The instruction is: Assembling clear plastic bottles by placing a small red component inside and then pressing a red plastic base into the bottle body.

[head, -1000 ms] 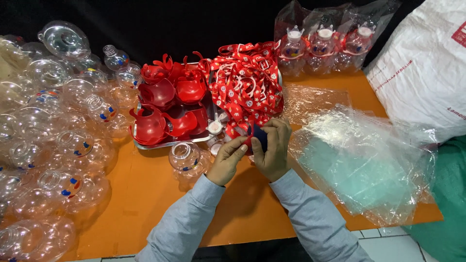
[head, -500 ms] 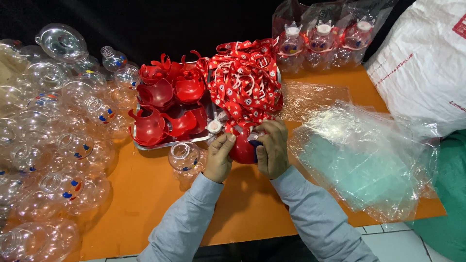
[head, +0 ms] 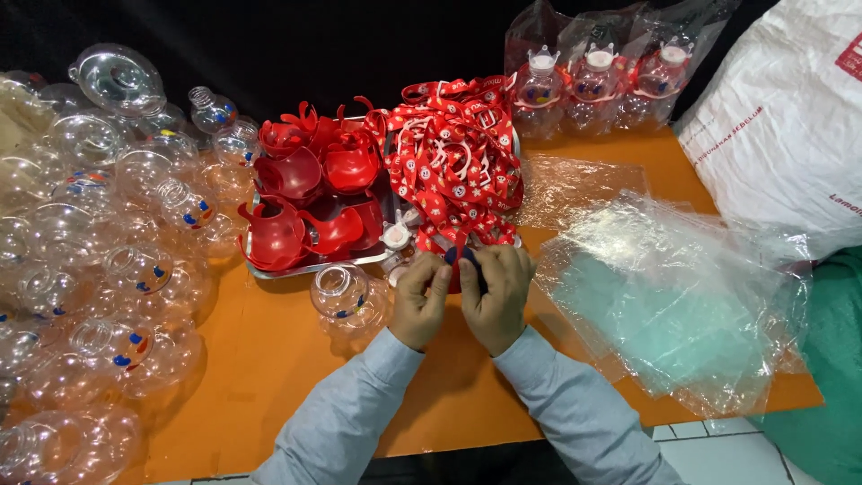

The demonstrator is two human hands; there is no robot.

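Both hands meet just in front of the metal tray (head: 296, 268), at its right corner, working one small piece between the fingertips. Left hand (head: 420, 301) and right hand (head: 496, 296) are both pinched on a small dark-blue part (head: 465, 256) with red strap material running up from it; whether they hold one part or two pressed together cannot be told, as the fingers cover most of it. Step in hand looks like fitting a red strap (head: 456, 241) to that blue piece. The next move likely calls for a firm two-handed pinch and fine alignment, since the piece is tiny and half hidden. The strap end leads back into the heap of red straps (head: 453, 162) lying on the right half of the tray, so tangling is a risk when pulling. A clear plastic bottle (head: 346, 296) stands just left of the left hand, in front of the tray, untouched. Red cup-shaped holders (head: 310, 193) fill the tray's left half. A stack of clear plastic bags (head: 682, 314) lies well right of the tray on the orange table (head: 269, 359).
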